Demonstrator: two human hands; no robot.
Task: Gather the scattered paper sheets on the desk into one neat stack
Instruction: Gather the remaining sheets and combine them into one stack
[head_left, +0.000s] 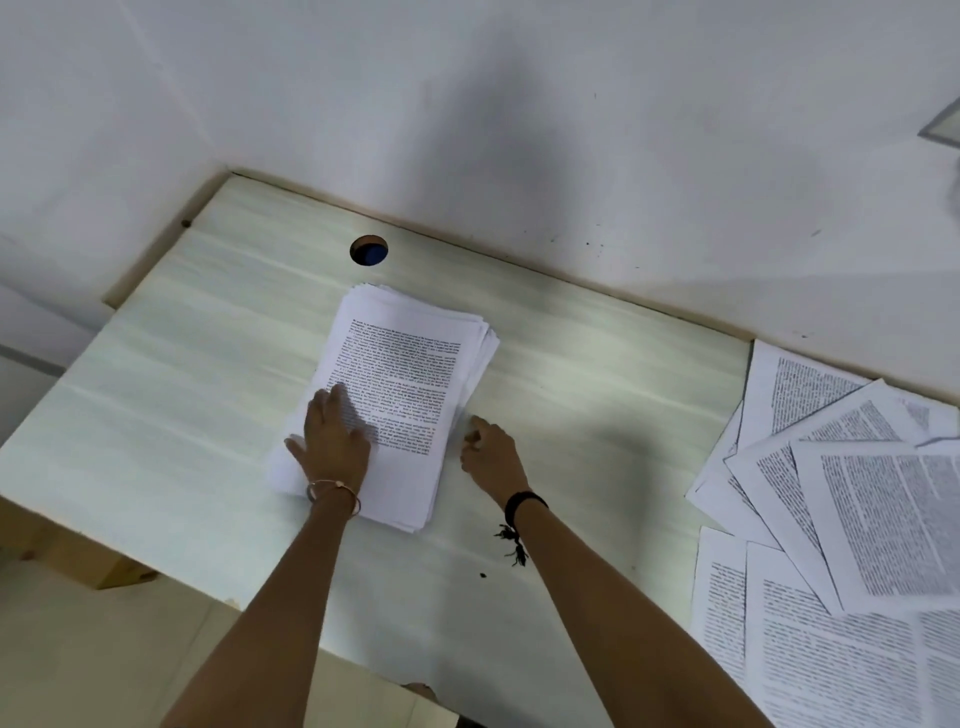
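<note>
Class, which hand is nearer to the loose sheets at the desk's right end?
Right. The right hand is at the right edge of the stack, towards the loose sheets; the left hand lies flat on the stack, farther off.

Desk (182, 364), pale wood grain, cable hole (369, 250) at far edge. One stack of printed sheets (400, 364) lies mid-desk, edges uneven. Left hand (332, 441) rests flat on the stack's near left corner, fingers straight. Right hand (488, 452) touches the stack's right edge with bent fingers; any pinch cannot be made out. Loose sheets (841, 519) overlap at far right, well apart from the stack.
</note>
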